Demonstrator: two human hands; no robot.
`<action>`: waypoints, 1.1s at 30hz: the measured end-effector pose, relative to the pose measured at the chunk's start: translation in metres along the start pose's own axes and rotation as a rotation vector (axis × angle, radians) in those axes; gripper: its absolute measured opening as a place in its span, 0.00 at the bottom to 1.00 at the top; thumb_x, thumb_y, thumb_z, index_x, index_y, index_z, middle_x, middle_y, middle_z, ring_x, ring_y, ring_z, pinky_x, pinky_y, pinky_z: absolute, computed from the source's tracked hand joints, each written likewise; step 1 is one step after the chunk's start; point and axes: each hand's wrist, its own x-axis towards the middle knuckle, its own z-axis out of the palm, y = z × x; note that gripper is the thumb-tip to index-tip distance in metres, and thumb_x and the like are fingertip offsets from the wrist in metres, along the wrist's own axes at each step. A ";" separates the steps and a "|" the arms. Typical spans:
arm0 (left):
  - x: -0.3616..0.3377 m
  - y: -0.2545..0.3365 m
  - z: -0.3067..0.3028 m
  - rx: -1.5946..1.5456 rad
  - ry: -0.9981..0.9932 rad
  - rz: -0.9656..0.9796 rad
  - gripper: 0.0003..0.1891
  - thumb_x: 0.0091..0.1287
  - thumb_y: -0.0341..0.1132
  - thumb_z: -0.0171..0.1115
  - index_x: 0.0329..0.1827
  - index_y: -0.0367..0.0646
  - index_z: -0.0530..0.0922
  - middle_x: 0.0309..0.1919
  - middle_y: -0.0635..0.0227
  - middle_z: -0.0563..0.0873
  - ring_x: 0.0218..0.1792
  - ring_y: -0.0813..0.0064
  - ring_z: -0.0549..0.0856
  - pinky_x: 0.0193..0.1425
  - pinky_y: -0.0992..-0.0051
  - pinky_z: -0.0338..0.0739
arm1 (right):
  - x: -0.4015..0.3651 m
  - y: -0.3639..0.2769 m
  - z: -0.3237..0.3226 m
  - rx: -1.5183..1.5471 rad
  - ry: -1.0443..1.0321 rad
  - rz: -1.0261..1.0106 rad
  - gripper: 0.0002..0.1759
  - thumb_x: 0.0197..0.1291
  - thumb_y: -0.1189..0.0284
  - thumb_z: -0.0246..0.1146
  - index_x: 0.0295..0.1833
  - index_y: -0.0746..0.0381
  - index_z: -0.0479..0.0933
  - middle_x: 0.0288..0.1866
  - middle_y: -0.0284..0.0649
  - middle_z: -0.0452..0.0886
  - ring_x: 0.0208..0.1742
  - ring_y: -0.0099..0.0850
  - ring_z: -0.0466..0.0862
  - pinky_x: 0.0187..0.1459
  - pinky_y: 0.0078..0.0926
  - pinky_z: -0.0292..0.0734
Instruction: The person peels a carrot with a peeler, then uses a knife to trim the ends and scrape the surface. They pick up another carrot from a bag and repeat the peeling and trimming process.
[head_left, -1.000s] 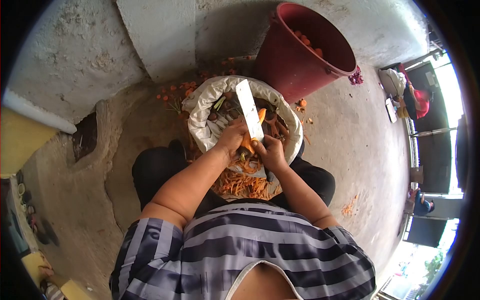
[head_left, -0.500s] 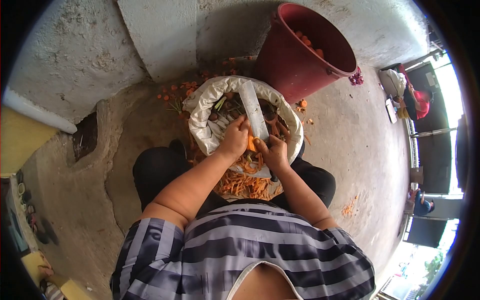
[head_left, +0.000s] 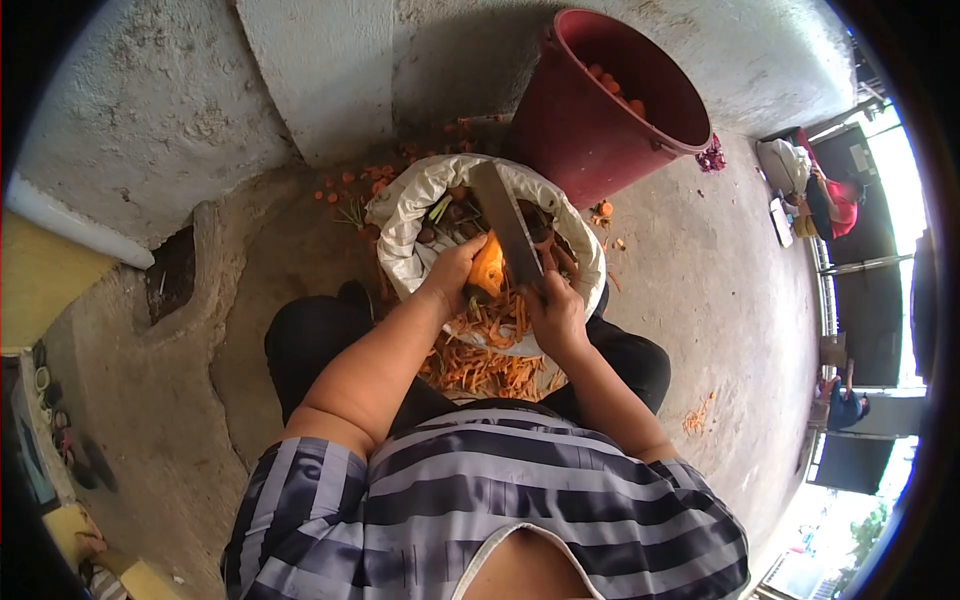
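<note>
My left hand [head_left: 457,270] is closed round a peeled carrot [head_left: 487,266], bright orange with a darker, unpeeled-looking lower end. In my right hand [head_left: 557,312] is a broad-bladed knife [head_left: 508,222], its long blade pointing up and to the left just right of the carrot. Its handle is mostly hidden by my fingers. Both hands are over an open white sack [head_left: 400,205] with a rolled rim. Inside the sack lie dark vegetables [head_left: 457,212], green stalk ends and reddish carrots [head_left: 562,258]. Orange peelings [head_left: 500,328] cover its near side.
A tall red bucket [head_left: 585,135] holding carrot pieces [head_left: 612,82] stands behind the sack, by the wall [head_left: 330,75]. Carrot slices [head_left: 378,186] and peelings [head_left: 485,370] lie on the floor. Two people [head_left: 842,208] are at the far right.
The carrot has moved slightly left with my left hand and shows more of its side. The knife has turned, its blade now dark and apart from the carrot.
</note>
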 end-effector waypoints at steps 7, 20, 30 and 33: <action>0.013 -0.011 -0.021 0.152 -0.006 0.092 0.16 0.66 0.43 0.45 0.42 0.39 0.73 0.29 0.65 0.80 0.27 0.75 0.81 0.27 0.76 0.76 | -0.014 -0.008 0.010 -0.189 -0.077 0.002 0.11 0.53 0.70 0.60 0.31 0.64 0.65 0.30 0.48 0.73 0.30 0.48 0.77 0.29 0.40 0.72; 0.004 -0.010 0.003 -0.050 0.034 0.123 0.16 0.67 0.42 0.45 0.42 0.37 0.74 0.30 0.66 0.80 0.29 0.75 0.81 0.31 0.77 0.76 | -0.004 0.010 0.020 0.404 -0.223 0.506 0.15 0.58 0.68 0.57 0.46 0.67 0.70 0.27 0.44 0.78 0.26 0.31 0.79 0.28 0.29 0.73; 0.000 0.001 -0.001 -0.002 -0.107 -0.019 0.17 0.68 0.44 0.43 0.45 0.38 0.72 0.32 0.64 0.80 0.30 0.75 0.81 0.35 0.77 0.78 | 0.000 0.006 -0.001 0.426 -0.095 0.265 0.15 0.55 0.66 0.62 0.35 0.69 0.72 0.21 0.42 0.76 0.25 0.22 0.71 0.28 0.24 0.69; -0.008 0.003 0.005 0.000 -0.091 -0.026 0.18 0.67 0.43 0.44 0.49 0.37 0.70 0.36 0.62 0.80 0.34 0.72 0.82 0.39 0.74 0.79 | 0.004 -0.003 -0.005 0.280 -0.166 0.211 0.19 0.49 0.63 0.67 0.34 0.69 0.72 0.22 0.43 0.76 0.24 0.24 0.73 0.29 0.25 0.70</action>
